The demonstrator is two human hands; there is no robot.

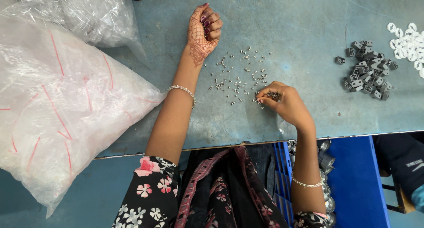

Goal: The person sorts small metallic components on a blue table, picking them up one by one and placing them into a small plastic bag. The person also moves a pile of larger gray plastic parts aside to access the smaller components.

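Our right hand (285, 105) pinches small silver screws (240, 75) scattered on the blue tabletop (287, 29); our left hand (204, 31) rests aside, fingers curled loosely, holding nothing.

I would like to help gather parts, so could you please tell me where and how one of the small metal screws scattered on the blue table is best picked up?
Pinch a single small metal screw from straight above with fingertips, as the right hand does. The screws lie flat and loose on the blue table, too small to grip from the side. Choose one at the edge of the scatter, apart from its neighbours.
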